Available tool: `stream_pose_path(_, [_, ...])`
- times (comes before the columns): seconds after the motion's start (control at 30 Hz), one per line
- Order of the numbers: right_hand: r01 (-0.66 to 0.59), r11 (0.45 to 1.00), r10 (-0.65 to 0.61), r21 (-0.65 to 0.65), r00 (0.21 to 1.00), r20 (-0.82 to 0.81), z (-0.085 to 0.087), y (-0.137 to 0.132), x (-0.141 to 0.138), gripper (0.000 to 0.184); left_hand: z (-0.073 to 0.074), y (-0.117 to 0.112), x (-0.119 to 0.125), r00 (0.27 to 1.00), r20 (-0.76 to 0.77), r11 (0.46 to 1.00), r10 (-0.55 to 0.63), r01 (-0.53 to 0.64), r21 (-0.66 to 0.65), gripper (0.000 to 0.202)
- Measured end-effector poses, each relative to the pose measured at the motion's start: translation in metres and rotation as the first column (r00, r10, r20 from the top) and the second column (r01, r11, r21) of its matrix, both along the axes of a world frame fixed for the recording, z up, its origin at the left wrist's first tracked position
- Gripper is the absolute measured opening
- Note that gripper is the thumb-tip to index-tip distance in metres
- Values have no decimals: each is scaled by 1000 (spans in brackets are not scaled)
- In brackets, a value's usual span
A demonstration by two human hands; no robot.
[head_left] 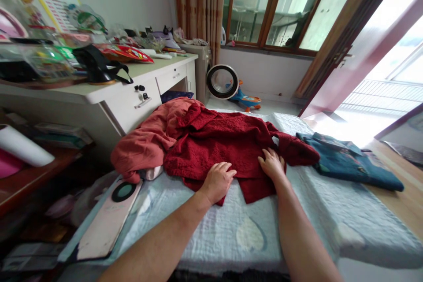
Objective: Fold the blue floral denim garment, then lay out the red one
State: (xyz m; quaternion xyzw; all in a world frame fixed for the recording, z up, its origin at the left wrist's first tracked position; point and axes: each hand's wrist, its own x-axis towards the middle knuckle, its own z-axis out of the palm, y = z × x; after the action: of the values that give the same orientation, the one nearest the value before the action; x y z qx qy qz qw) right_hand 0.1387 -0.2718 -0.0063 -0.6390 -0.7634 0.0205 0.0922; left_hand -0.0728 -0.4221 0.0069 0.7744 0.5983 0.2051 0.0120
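Note:
A dark red long-sleeved garment (218,145) is laid out, rumpled, across the light blue quilted cover (198,238). One sleeve reaches right, and a small white tag shows near the right-hand end. My left hand (216,183) rests palm down on the garment's near edge, its fingers slightly bent and apart; the thumb is hidden. On the right part of the cloth lies my right hand (272,165), fingers spread, below the tag. A salmon-coloured garment (148,141) is heaped against the red one on the left. To the right sits a folded dark blue denim garment (357,158).
A flat pinkish-white board with a dark ring (109,220) lies at the left edge of the cover. Beyond stands a cluttered desk (142,70) with drawers. Farther back are a washing machine with its round door (222,81) open and a blue-orange ride-on toy (247,99).

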Motion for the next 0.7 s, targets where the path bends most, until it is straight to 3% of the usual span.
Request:
stream_pose_path(0.17, [-2,999,5,-54,998,69,4,1,-1,53,-2,0,-1,1000,6,1000,-9,9,16,26])
stream_pose_path(0.37, [-144,978,162,-153,980,112,38,-6,-1,47,-5,1,-1,1000,13,999,-5,5,34,26])
stream_pose_path(0.47, [-273,961,272,-35,962,-31,50,-16,-15,41,-5,2,-1,1000,16,999,0,-1,43,26])
stream_pose_path(0.53, [-405,911,411,70,899,-149,48,-28,-29,36,-6,2,-1,1000,24,999,4,-5,46,26])
stream_pose_path(0.6, [-487,868,496,94,847,-190,39,-41,-40,33,-6,1,-1,1000,23,999,5,-6,44,27])
stream_pose_path(0.7, [-478,870,492,121,859,-140,21,-56,-48,32,-6,1,-2,1000,8,999,-3,3,34,30])
